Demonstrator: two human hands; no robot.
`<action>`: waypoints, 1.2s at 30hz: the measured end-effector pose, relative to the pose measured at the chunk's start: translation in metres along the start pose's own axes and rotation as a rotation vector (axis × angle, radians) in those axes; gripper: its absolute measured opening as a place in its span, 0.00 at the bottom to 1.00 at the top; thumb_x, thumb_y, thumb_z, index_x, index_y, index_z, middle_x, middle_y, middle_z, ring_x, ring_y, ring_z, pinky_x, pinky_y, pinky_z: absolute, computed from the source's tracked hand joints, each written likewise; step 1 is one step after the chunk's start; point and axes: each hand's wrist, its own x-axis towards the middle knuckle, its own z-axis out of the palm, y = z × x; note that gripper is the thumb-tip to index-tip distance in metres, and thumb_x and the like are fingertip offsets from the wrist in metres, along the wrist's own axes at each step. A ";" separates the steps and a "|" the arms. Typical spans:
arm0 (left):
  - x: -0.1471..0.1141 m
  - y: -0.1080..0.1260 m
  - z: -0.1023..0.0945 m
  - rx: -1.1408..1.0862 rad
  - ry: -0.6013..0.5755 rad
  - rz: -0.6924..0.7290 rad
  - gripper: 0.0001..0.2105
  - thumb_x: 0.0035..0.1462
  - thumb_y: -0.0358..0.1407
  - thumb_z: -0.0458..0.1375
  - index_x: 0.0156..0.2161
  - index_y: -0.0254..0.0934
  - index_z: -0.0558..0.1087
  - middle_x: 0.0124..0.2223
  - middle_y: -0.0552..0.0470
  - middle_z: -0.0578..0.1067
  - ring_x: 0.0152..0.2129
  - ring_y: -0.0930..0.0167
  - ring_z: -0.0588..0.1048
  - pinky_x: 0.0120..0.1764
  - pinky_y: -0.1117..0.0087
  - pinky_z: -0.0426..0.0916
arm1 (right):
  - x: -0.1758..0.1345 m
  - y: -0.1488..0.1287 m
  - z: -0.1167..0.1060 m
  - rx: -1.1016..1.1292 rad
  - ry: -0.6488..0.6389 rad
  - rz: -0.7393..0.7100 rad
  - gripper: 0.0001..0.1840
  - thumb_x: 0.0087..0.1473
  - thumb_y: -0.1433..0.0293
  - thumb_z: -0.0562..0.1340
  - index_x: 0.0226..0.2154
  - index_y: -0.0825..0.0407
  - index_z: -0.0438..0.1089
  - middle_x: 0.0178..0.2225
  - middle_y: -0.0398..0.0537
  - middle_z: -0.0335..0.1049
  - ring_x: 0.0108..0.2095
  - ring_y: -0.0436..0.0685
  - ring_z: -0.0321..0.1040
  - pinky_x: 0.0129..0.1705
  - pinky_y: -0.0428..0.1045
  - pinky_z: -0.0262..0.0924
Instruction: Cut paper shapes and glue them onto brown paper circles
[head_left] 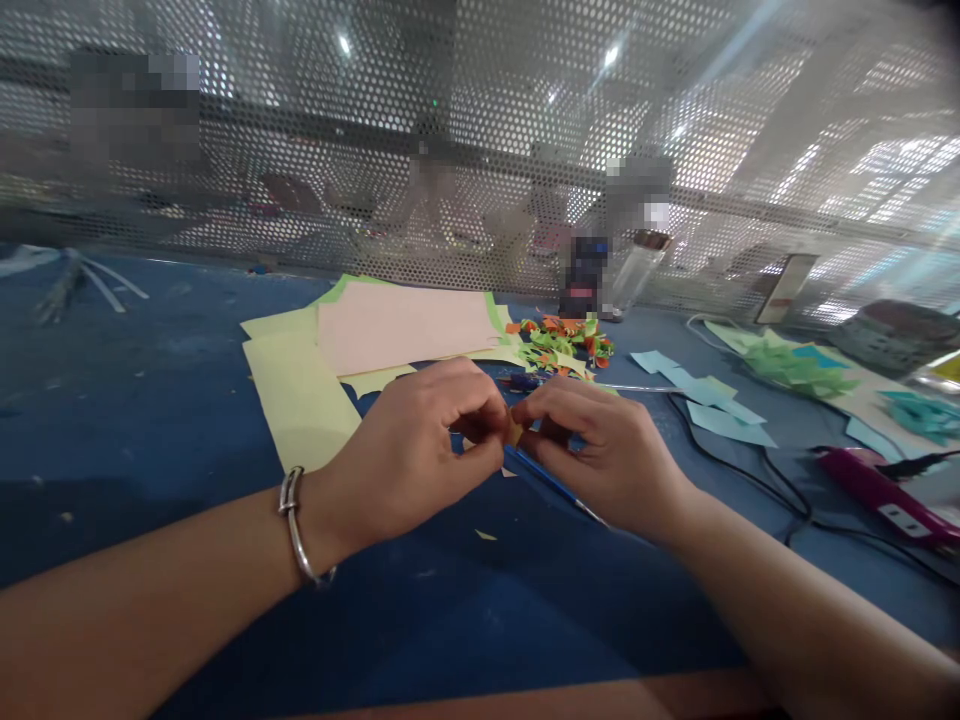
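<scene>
Pinches small yellowish paper piece (514, 432) between left hand (416, 450) and right hand (600, 450), with thumb and fingers of each pressed together on it. Holds it on near side of pink sheet (409, 330), toward that sheet's right end. Note curled paper strips (562, 342) just right of pink sheet; blue stick (547, 477) nearer the body than it. Judge step in hand as fine fingertip shaping; cannot tell whether folding or rolling. Appears to call next for light, even pressure, to avoid tearing.

Head-worn view, forward and downward
</scene>
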 end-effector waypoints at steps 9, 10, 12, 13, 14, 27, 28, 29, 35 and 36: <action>-0.006 0.000 0.001 0.185 -0.025 0.088 0.05 0.59 0.26 0.58 0.37 0.36 0.74 0.39 0.50 0.76 0.35 0.70 0.75 0.39 0.69 0.70 | 0.002 0.004 0.004 0.011 0.026 -0.014 0.06 0.59 0.77 0.62 0.34 0.54 0.75 0.32 0.48 0.72 0.33 0.52 0.69 0.36 0.48 0.63; -0.006 0.000 0.001 0.198 -0.035 0.085 0.05 0.60 0.27 0.57 0.37 0.36 0.74 0.39 0.50 0.76 0.35 0.70 0.75 0.39 0.69 0.70 | 0.001 0.004 0.004 0.007 0.020 -0.012 0.06 0.59 0.77 0.61 0.34 0.54 0.75 0.32 0.48 0.72 0.33 0.53 0.69 0.36 0.49 0.63; -0.006 0.001 0.001 0.218 -0.056 0.082 0.05 0.62 0.28 0.55 0.38 0.36 0.74 0.41 0.49 0.76 0.36 0.70 0.75 0.40 0.68 0.70 | 0.001 0.002 0.004 -0.005 0.003 0.003 0.07 0.60 0.76 0.60 0.33 0.54 0.74 0.32 0.49 0.72 0.34 0.53 0.69 0.36 0.49 0.63; -0.006 0.002 0.000 0.224 -0.062 0.078 0.05 0.63 0.28 0.55 0.38 0.36 0.74 0.41 0.49 0.76 0.37 0.69 0.75 0.40 0.68 0.69 | 0.001 0.001 0.004 -0.012 -0.003 0.012 0.07 0.61 0.76 0.60 0.33 0.53 0.74 0.33 0.49 0.72 0.34 0.53 0.69 0.36 0.49 0.63; -0.006 0.003 0.000 0.227 -0.067 0.073 0.05 0.63 0.29 0.55 0.38 0.36 0.73 0.41 0.49 0.76 0.37 0.69 0.75 0.40 0.68 0.69 | 0.000 0.000 0.004 -0.018 -0.006 0.019 0.07 0.61 0.76 0.60 0.33 0.53 0.73 0.33 0.49 0.72 0.34 0.53 0.69 0.36 0.49 0.63; -0.004 0.009 -0.003 0.181 -0.114 0.000 0.05 0.58 0.26 0.55 0.33 0.36 0.71 0.35 0.51 0.72 0.32 0.70 0.71 0.35 0.68 0.65 | 0.000 -0.002 0.005 -0.031 -0.073 0.032 0.08 0.54 0.81 0.60 0.31 0.53 0.68 0.29 0.44 0.65 0.30 0.50 0.62 0.32 0.45 0.55; -0.004 0.010 -0.003 0.171 -0.113 -0.012 0.05 0.58 0.26 0.56 0.32 0.36 0.71 0.35 0.51 0.72 0.31 0.71 0.70 0.35 0.68 0.65 | 0.000 -0.003 0.005 -0.028 -0.074 0.029 0.08 0.53 0.81 0.60 0.31 0.53 0.68 0.29 0.43 0.65 0.29 0.50 0.61 0.31 0.45 0.55; -0.004 0.011 -0.004 0.160 -0.110 -0.024 0.05 0.57 0.26 0.56 0.32 0.36 0.71 0.35 0.52 0.71 0.31 0.71 0.70 0.34 0.69 0.65 | 0.000 -0.003 0.005 -0.022 -0.076 0.030 0.08 0.53 0.82 0.60 0.30 0.53 0.68 0.28 0.42 0.64 0.29 0.49 0.61 0.31 0.45 0.54; -0.006 0.009 -0.005 0.081 -0.148 -0.100 0.05 0.55 0.25 0.55 0.32 0.37 0.70 0.33 0.53 0.70 0.29 0.72 0.69 0.33 0.69 0.63 | 0.004 -0.005 0.005 0.064 -0.133 0.077 0.10 0.51 0.83 0.59 0.27 0.52 0.66 0.25 0.40 0.62 0.26 0.48 0.59 0.29 0.44 0.53; -0.006 0.007 -0.004 0.068 -0.157 -0.111 0.05 0.55 0.25 0.55 0.32 0.37 0.70 0.34 0.54 0.70 0.30 0.72 0.69 0.33 0.69 0.63 | 0.005 -0.005 0.005 0.081 -0.139 0.084 0.10 0.51 0.83 0.59 0.27 0.52 0.66 0.25 0.40 0.63 0.26 0.48 0.59 0.29 0.44 0.54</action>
